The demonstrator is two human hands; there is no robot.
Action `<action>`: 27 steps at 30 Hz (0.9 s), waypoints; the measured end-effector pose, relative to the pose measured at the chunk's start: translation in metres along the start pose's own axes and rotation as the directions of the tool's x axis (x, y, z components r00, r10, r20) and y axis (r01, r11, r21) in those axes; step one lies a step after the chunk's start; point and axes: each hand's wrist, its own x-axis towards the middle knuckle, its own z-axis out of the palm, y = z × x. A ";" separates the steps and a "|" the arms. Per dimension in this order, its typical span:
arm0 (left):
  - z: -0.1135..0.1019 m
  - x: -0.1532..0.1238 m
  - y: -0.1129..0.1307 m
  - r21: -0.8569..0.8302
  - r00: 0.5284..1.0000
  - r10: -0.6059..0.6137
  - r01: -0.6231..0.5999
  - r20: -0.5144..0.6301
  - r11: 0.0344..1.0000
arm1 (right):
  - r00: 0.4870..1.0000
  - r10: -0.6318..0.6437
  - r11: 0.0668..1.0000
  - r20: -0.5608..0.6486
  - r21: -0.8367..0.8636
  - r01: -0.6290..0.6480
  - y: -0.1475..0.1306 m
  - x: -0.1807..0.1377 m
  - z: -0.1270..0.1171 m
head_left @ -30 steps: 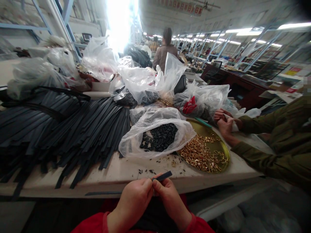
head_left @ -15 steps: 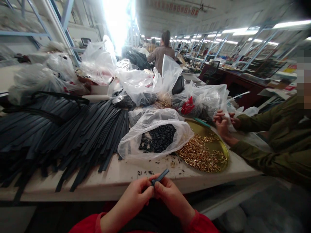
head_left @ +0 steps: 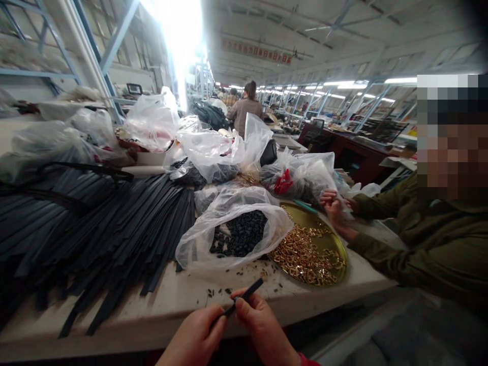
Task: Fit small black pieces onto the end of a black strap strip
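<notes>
- Fingers of both hands pinch one thin black strip [head_left: 241,299] at the bottom edge of view, just in front of the table edge [head_left: 152,325].
- L hand [head_left: 196,339]: thumb + forefinger tip pressed together on the strip's lower end; other fingers curled under, can't tell more.
- R hand [head_left: 261,330]: thumb and forefinger closed on the strip near its middle; upper end sticks out up-right, tilted, over the table rim.
- Red sleeve [head_left: 309,361] shows at R wrist.
- Pile of long black strips [head_left: 95,223] covers the left half of the table, fanned out, some ends hanging over the near edge.
- Clear plastic bag [head_left: 232,229] lies open mid-table w/ small black pieces [head_left: 238,239] inside; loose black bits scattered on the table just below it.
- Round gold tray [head_left: 328,239] right of the bag, touching it, holding gold metal buckles [head_left: 305,256].
- More clear bags [head_left: 213,147] heaped behind, one w/ sth red [head_left: 282,182] inside.
- Co-worker in olive sleeve [head_left: 385,254] sits at right; their hands [head_left: 333,203] are together above the tray's far rim, gripping white plastic.
- Another person [head_left: 244,109] stands far back, facing away, between shelving rows.
</notes>
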 end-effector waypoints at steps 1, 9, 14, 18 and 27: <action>0.001 -0.001 0.001 -0.010 1.000 0.004 -0.004 -0.013 1.000 | 1.000 0.013 0.999 0.018 0.044 -0.014 0.004 0.000 0.001; 0.009 -0.001 -0.003 0.006 0.999 0.017 -0.017 -0.039 1.000 | 0.998 -0.042 0.999 0.044 0.029 0.040 0.013 -0.002 0.009; 0.012 0.002 -0.010 0.042 0.997 0.040 -0.037 -0.072 0.998 | 1.000 -0.029 0.999 -0.005 -0.040 0.028 0.012 0.001 0.006; 0.006 0.007 -0.005 -0.119 0.995 -0.083 0.090 0.062 0.989 | 0.998 -0.066 0.990 0.024 -0.124 0.068 0.006 0.001 0.009; -0.001 0.021 -0.003 -0.205 0.995 -0.045 0.062 0.087 0.977 | 0.970 -0.123 0.609 0.211 -0.756 0.242 -0.019 0.002 -0.015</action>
